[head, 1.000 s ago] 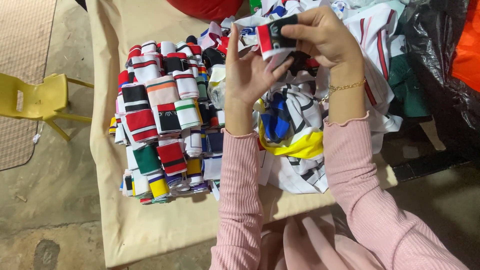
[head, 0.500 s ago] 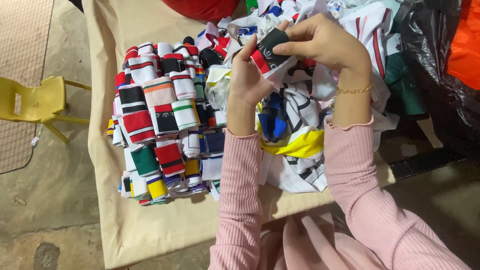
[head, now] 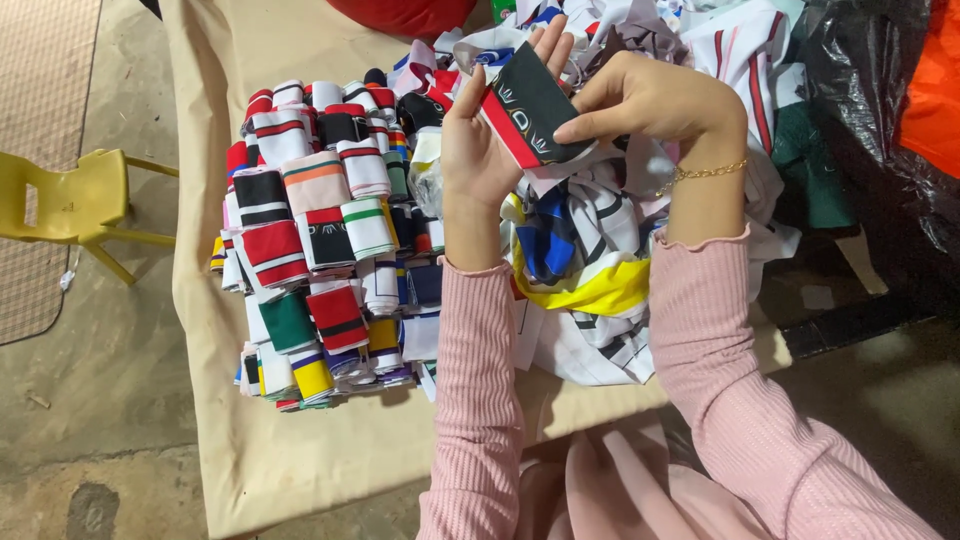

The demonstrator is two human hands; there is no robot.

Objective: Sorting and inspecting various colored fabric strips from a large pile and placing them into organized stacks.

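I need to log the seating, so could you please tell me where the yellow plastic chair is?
In the head view, the yellow plastic chair stands on the floor at the far left, beside the left edge of the beige paper-covered table.
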